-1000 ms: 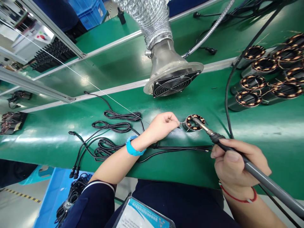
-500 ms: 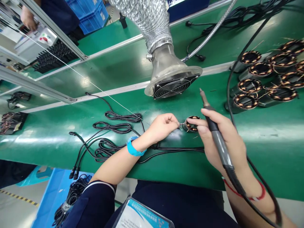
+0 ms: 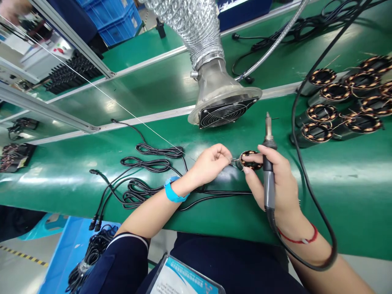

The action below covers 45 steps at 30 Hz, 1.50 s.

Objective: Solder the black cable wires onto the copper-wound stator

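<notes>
both hands meeting at the stator (image 3: 249, 160)
left hand (image 3: 210, 163) pinching solder wire (image 3: 101, 93) beside it; right hand (image 3: 275, 183) gripping upright soldering iron (image 3: 268, 163), fingertips touching it.

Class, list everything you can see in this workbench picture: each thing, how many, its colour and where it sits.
stator coil: one, copper and black, between the hands
soldering iron: one, grey-black, tip up
solder wire: one, silver, strung from upper left
extraction fan: one, silver, behind hands
black cables: several bundles, left on green bench
wound stators: about ten, copper and black, far right
blue crates: stacked, top left
left hand: pinches a wire at the coil
right hand: grips iron, fingers on coil
</notes>
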{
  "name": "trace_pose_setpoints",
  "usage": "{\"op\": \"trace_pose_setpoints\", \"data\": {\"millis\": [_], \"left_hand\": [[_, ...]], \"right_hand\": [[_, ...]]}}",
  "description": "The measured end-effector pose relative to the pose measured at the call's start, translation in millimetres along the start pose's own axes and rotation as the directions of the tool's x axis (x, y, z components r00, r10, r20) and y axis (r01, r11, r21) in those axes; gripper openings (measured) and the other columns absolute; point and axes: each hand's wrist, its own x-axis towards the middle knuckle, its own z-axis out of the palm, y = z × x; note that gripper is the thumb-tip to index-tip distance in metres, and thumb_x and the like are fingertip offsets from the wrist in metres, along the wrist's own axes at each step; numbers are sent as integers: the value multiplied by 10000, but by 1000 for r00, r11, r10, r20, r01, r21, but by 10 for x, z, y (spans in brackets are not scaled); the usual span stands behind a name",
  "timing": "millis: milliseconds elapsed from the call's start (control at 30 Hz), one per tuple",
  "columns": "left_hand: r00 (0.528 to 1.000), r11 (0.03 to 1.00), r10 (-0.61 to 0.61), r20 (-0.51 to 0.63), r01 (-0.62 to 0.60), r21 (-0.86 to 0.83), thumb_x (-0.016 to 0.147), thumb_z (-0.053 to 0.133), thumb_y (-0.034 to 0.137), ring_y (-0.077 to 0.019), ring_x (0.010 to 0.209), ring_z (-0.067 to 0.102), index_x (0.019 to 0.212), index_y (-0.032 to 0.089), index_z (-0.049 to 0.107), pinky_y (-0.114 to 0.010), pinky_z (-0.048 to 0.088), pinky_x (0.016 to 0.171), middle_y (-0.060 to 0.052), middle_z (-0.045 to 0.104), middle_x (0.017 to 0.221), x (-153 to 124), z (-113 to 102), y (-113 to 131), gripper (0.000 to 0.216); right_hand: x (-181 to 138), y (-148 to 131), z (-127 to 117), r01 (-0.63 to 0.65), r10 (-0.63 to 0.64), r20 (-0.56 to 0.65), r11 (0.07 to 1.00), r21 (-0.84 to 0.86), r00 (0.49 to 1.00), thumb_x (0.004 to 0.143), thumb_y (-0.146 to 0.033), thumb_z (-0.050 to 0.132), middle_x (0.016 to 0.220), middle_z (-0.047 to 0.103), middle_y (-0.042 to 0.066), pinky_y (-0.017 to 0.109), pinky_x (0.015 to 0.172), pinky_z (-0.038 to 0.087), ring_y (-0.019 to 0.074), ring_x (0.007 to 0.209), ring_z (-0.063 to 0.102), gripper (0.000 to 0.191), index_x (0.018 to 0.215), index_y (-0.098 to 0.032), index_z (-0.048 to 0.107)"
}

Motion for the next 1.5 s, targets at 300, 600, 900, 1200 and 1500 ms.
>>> {"op": "trace_pose_setpoints", "data": {"millis": [300, 600, 900, 1200, 1500], "left_hand": [[990, 989, 131, 51, -134, 58, 847, 551, 110, -71, 551, 374, 767, 124, 493, -196, 298, 528, 35, 454, 654, -52, -13, -96, 100], [819, 743, 517, 249, -573, 345, 914, 549, 152, -153, 888, 549, 795, 131, 575, -254, 425, 819, -67, 601, 909, -147, -100, -75, 124], [978, 901, 203, 39, -202, 384, 801, 612, 39, -91, 636, 428, 691, 117, 509, -219, 327, 608, 16, 491, 723, -122, -10, -66, 171], [982, 941, 187, -41, -167, 293, 798, 609, 18, -67, 604, 422, 679, 97, 541, -197, 332, 597, 23, 494, 720, -37, -53, -88, 158], [975, 942, 221, 35, -223, 251, 769, 639, 53, -65, 616, 443, 687, 96, 579, -197, 352, 602, 1, 516, 778, -22, -62, -157, 110]], "right_hand": [[20, 4, 38, 62, -65, 49, 996, 68, 997, 933, -209, 553, 891, 664, 6, 328, 867, 466, 154, 908, 623, 483, 1392, -224, 403], [26, 22, 53, 1, -4, 14, 979, 205, 1000, 919, -206, 593, 868, 657, -13, 301, 886, 490, 128, 908, 645, 498, 1383, -222, 412], [70, 166, -71, 119, -124, 156, 992, 41, 980, 915, -190, 550, 987, 689, 13, 322, 863, 460, 163, 944, 635, 480, 1379, -213, 430], [145, 176, 43, 152, -133, 113, 972, -179, 985, 942, -195, 525, 885, 678, 5, 298, 707, 427, 147, 774, 619, 365, 1303, -169, 478], [2, -32, -196, 15, -14, 16, 998, -58, 1000, 966, -199, 522, 971, 718, 26, 291, 789, 521, 148, 876, 689, 447, 1411, -187, 483]]}}
